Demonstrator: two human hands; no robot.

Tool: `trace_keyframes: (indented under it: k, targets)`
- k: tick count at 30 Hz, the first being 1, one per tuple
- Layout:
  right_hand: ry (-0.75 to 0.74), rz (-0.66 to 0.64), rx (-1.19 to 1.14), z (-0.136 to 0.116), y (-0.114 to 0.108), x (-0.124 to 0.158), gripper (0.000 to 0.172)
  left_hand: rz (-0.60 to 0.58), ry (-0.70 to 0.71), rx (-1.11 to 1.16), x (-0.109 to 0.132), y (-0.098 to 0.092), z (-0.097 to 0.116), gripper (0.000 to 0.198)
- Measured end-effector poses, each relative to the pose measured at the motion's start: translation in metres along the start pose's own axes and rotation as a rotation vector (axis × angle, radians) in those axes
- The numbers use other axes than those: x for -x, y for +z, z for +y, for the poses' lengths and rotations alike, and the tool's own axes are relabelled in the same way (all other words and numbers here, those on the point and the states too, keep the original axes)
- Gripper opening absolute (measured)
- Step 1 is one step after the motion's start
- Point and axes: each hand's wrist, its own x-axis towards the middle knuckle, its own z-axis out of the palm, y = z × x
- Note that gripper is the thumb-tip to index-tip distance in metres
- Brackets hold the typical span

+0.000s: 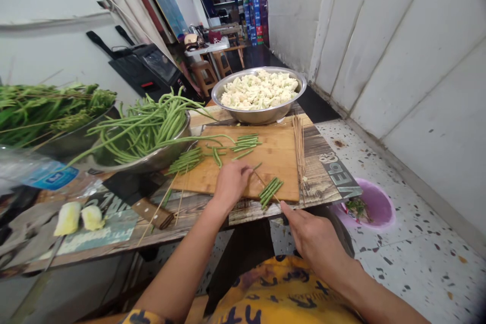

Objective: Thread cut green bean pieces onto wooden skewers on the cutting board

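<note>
My right hand (313,235) grips the near end of a thin bamboo skewer (260,179) at the board's front edge. Several short green bean pieces (271,192) are threaded side by side on it. At the skewer's far end, my left hand (232,182) is closed in a pinch, with a single bean piece (257,166) showing at its fingertips. Both hands are over a wooden cutting board (277,149). Behind the left hand lie a row of cut beans (246,142) and some loose pieces; another bunch of cut beans (186,161) rests at the board's left edge.
A steel bowl of cauliflower (260,90) stands behind the board. Loose skewers (299,147) lie along its right side. Leftward are a bowl of long beans (152,131), leafy greens (49,111) and a cleaver (152,212). A pink basin (374,205) sits on the floor.
</note>
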Motion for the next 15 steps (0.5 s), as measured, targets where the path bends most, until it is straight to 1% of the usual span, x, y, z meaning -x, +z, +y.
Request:
trace_keyframes:
  k: [5, 12, 15]
  targets:
    - [0.013, -0.027, -0.011, -0.0009, -0.0012, -0.0004, 0.049, 0.003, -0.014, 0.011, 0.0001, 0.0011, -0.0007, 0.013]
    - [-0.015, 0.049, -0.006, 0.0023, 0.006, 0.0008, 0.048, 0.002, -0.001, -0.003, -0.0004, 0.0026, -0.0033, 0.014]
    - [-0.028, 0.059, -0.009, 0.0026, 0.0058, 0.0013, 0.049, -0.001, 0.005, -0.003, -0.0006, 0.0031, -0.0042, 0.015]
